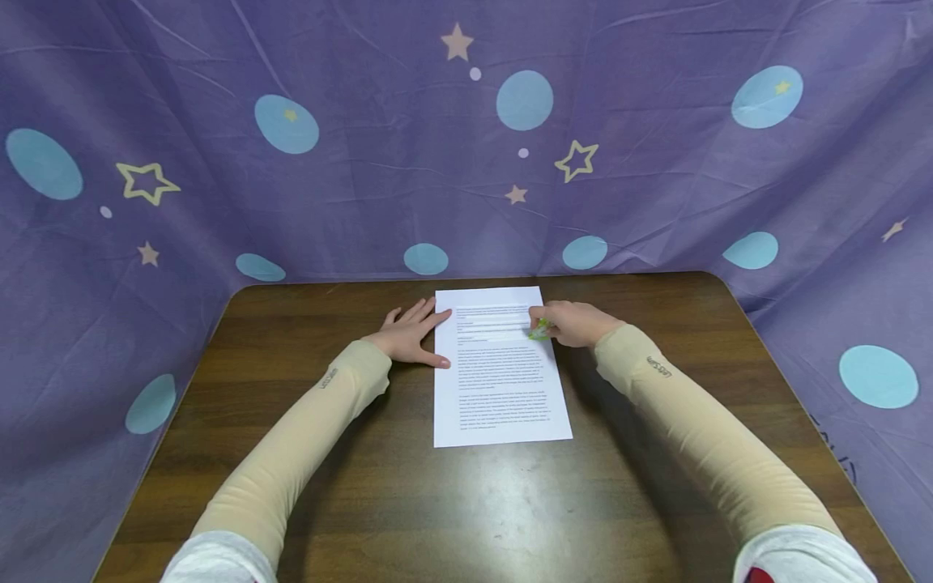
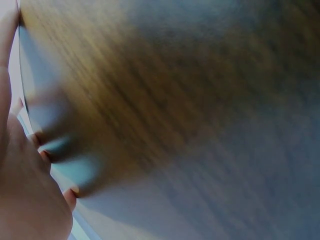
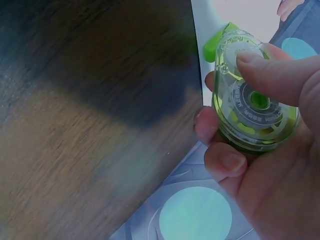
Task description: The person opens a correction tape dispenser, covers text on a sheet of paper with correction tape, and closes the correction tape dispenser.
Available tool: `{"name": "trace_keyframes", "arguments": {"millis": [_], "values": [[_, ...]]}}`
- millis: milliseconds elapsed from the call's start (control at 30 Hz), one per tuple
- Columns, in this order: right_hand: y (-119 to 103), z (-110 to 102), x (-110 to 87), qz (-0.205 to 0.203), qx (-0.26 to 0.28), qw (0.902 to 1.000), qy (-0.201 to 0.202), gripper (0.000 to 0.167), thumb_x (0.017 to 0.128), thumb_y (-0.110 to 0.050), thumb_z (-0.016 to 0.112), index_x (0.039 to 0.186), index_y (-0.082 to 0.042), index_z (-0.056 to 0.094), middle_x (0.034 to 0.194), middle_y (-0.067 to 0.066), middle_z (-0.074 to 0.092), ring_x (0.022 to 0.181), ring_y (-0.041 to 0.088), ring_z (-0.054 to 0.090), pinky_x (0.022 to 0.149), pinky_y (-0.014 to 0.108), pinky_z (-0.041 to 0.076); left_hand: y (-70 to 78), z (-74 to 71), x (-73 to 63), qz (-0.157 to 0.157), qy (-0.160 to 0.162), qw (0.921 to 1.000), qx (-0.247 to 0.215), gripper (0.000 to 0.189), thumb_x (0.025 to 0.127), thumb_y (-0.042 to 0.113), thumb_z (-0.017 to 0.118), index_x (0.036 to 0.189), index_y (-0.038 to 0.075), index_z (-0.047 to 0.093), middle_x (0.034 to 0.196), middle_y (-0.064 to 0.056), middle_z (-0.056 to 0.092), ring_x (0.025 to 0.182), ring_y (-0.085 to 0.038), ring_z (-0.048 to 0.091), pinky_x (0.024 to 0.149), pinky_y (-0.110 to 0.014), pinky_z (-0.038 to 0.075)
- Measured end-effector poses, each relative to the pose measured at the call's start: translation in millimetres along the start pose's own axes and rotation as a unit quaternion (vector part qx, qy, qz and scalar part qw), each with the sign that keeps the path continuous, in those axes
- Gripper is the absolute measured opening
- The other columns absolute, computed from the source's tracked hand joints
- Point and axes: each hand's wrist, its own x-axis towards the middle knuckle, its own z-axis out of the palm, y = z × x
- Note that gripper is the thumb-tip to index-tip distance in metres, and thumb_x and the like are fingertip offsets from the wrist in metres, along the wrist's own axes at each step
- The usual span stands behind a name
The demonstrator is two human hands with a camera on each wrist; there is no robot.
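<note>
A printed sheet of paper [image 1: 510,393] lies flat on the table, its rows of text running across it. On its upper left edge rests my left hand [image 1: 411,334], fingers spread, thumb and fingertips touching the paper. My right hand [image 1: 579,324] grips a green, clear-cased correction tape [image 1: 539,330] over the sheet's upper right edge. In the right wrist view the thumb lies on top of the correction tape [image 3: 255,112] and the other fingers curl beneath it. Its green tip end points toward the paper [image 3: 205,15]; whether it touches cannot be told.
The brown wooden table [image 1: 306,486] has rounded far corners. Behind it and at both sides hangs a purple curtain [image 1: 408,186] with stars and blue dots. Beige sleeves [image 1: 291,445] cover both forearms.
</note>
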Motion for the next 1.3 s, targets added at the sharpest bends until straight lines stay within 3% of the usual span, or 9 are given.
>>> {"name": "trace_keyframes", "arguments": {"millis": [400,767,1100,1300], "values": [[3.1,0.6,-3.4,0.006,-0.011,0.9999,0.000,0.018,0.097,0.001,0.067,0.106,-0.015,0.065,0.102,0.007,0.070,0.089,0.025,0.065,0.077,0.047,0.055,7.3,-6.2,-9.9,0.007,0.005,1.0000,0.003,0.114,0.084,0.073,0.072,0.169,0.022,0.016,0.175,-0.016,-0.003,0.161,-0.036,-0.003,0.120,-0.070,0.002],[2.5,-3.2,-4.4,0.010,-0.017,0.9998,-0.003,0.019,0.096,0.001,0.068,0.107,-0.014,0.066,0.101,0.007,0.069,0.084,0.022,0.060,0.072,0.043,0.053,-5.3,-0.4,0.0,0.000,0.002,1.0000,0.005,0.117,0.082,0.079,0.069,0.170,0.028,0.011,0.175,-0.009,-0.009,0.161,-0.030,-0.008,0.122,-0.067,-0.003],[-1.3,-7.3,-0.2,0.019,0.001,0.9997,-0.015,0.024,0.097,0.001,0.062,0.115,-0.015,0.066,0.111,0.008,0.072,0.090,0.025,0.063,0.081,0.047,0.052,7.8,-6.6,-8.9,0.004,-0.003,1.0000,0.001,0.113,0.086,0.071,0.071,0.170,0.022,0.014,0.175,-0.015,-0.005,0.161,-0.035,-0.005,0.121,-0.069,-0.001],[-10.6,-10.3,8.5,0.001,0.018,0.9997,-0.016,0.028,0.100,0.001,0.059,0.122,-0.014,0.066,0.120,0.009,0.073,0.099,0.025,0.067,0.087,0.047,0.054,3.3,-2.9,-3.5,0.000,-0.005,1.0000,0.004,0.115,0.084,0.074,0.071,0.170,0.026,0.011,0.175,-0.012,-0.008,0.161,-0.032,-0.007,0.122,-0.067,-0.002]]}}
